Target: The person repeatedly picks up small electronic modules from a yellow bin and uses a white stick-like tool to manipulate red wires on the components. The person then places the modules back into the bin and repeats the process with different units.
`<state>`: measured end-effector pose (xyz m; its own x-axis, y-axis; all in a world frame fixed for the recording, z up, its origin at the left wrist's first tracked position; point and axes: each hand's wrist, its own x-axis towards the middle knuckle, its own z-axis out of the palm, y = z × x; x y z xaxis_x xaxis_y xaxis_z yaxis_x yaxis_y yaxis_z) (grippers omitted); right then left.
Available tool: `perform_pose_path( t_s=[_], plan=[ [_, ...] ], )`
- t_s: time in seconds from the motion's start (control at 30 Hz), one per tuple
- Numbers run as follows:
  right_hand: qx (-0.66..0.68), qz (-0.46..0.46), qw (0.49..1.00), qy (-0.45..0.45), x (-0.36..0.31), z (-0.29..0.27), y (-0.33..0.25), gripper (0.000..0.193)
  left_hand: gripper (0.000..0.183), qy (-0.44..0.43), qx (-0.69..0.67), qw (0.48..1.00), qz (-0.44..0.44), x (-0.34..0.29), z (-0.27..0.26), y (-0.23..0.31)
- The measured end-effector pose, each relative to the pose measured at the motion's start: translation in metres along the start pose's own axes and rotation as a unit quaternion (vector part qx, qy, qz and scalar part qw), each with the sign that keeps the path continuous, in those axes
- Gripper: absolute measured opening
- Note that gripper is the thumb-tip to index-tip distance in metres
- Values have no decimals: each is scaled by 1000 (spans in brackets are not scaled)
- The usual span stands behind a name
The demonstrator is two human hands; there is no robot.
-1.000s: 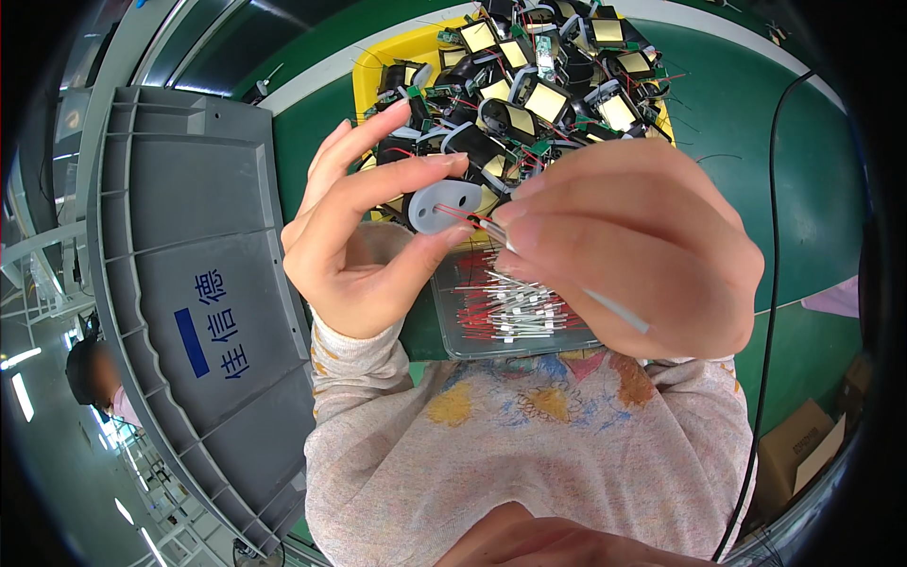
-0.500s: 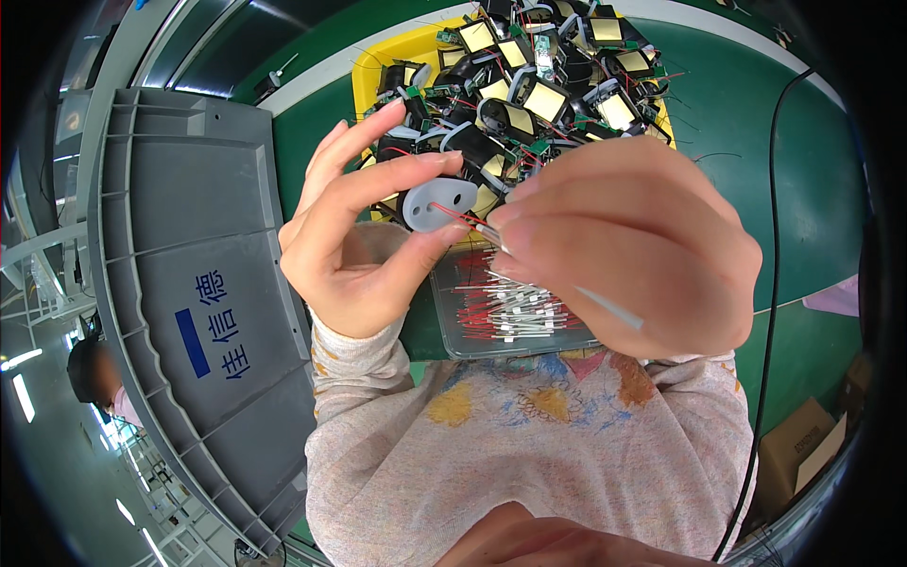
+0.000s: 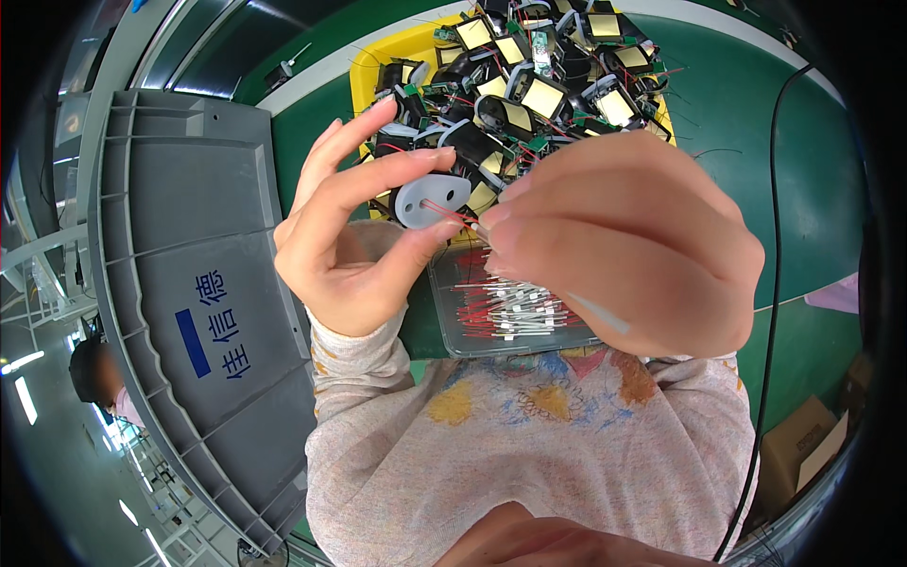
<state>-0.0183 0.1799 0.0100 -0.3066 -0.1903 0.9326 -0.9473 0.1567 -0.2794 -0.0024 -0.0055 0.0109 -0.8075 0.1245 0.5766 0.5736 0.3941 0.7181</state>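
My left hand [image 3: 350,236] pinches a small grey oval plastic housing [image 3: 433,200] with a dark body behind it, between thumb and fingers. Holes show in its grey face, and thin red wires [image 3: 444,212] come out of one. My right hand [image 3: 628,246] is closed on a slim silver tool, apparently tweezers [image 3: 600,314], whose flat rear end slants out below the fingers. Its tip is at the wires, just right of the housing; the fingers partly hide that spot. Below the hands, a clear tray [image 3: 463,348] holds many white-sleeved pieces with red leads [image 3: 515,307].
Behind the hands, a yellow bin [image 3: 368,71] is heaped with black housings, green circuit boards and wires. A large grey crate [image 3: 189,236] stands at left. A black cable [image 3: 773,236] runs down the green table [image 3: 727,104] at right. Cardboard boxes [image 3: 803,439] lie lower right.
Both hands have shifted slightly left with the housing and the tool. The tool's tip stays beside the red wires, and both grips are kept.
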Motion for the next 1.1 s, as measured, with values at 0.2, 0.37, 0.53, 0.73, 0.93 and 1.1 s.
perform_pose_path(
  t_s=[0.2, 0.37, 0.53, 0.73, 0.93, 1.1],
  plan=[
    [-32, 17, 999, 1, 2, 1, -8, 27, 36, 4, -3, 1000, -7, 0, 2, 1],
    [-38, -38, 999, -2, 3, -1, 1, 25, 36, 11, -5, 1000, -12, 0, 3, 1],
    [-28, 16, 999, 12, 0, 3, -3, 28, 36, 11, 6, 1000, -11, -1, 2, 1],
    [-27, 6, 998, -51, 2, -9, 0, 29, 35, 8, 4, 1000, -12, 0, 0, 2],
    [-22, 9, 998, -51, 1, -9, -1, 29, 36, 6, 6, 1000, -5, -1, 0, 1],
    [-10, 38, 997, -66, 0, -11, -1, 30, 37, 9, 2, 1000, -12, 0, 0, 1]
  ],
)
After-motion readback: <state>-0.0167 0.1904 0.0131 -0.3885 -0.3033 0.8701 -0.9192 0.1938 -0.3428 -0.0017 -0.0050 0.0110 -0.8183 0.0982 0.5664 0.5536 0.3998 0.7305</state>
